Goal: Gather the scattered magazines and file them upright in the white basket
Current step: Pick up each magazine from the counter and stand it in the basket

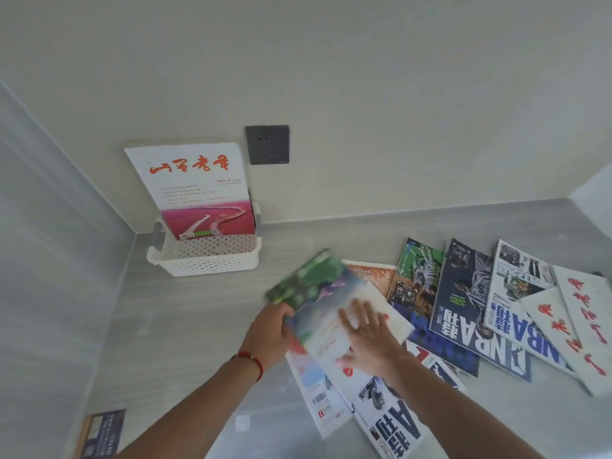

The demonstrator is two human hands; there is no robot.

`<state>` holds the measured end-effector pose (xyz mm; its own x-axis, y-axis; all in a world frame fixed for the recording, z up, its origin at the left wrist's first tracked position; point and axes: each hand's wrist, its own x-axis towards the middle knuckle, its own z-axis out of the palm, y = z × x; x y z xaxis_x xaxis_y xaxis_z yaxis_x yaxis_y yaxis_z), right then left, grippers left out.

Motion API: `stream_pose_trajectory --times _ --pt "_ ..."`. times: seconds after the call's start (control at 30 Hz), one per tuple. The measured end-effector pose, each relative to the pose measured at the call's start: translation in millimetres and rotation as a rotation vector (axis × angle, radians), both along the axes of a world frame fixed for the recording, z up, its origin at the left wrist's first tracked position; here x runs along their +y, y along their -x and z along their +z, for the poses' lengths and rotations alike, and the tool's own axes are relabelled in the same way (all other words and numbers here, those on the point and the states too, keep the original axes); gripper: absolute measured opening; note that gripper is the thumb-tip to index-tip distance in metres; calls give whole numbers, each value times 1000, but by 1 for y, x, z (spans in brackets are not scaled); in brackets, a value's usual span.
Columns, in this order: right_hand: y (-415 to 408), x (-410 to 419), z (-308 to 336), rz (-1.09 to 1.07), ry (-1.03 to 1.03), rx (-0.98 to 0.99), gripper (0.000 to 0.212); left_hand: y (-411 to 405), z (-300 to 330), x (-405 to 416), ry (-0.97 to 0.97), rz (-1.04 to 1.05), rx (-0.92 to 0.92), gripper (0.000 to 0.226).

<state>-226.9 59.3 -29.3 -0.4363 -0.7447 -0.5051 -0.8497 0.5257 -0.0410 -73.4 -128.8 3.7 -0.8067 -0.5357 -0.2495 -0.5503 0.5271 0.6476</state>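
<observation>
A white perforated basket point(205, 258) stands on the grey counter against the wall, with one white and pink magazine point(192, 187) upright in it. A green and pale blue magazine point(314, 293), blurred, is lifted just above the scattered pile. My left hand point(270, 329) grips its left edge. My right hand point(367, 332) lies flat on its cover with fingers spread. Several magazines point(470, 309) lie fanned out across the counter to the right and under my hands, some with dark blue NBA covers, some white with red characters.
A dark wall socket point(267, 144) sits right of the basket. A dark booklet point(99, 433) lies at the counter's bottom left. A grey wall panel closes the left side. Bare counter point(198, 326) lies between the basket and my hands.
</observation>
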Motion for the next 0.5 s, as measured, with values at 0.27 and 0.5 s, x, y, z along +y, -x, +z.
stream_pose_trajectory --times 0.27,0.5 --pt "11 12 4 219 152 115 91 -13 -21 31 155 -86 -429 79" --pt "-1 12 -9 120 205 71 70 -29 -38 58 195 191 -465 98"
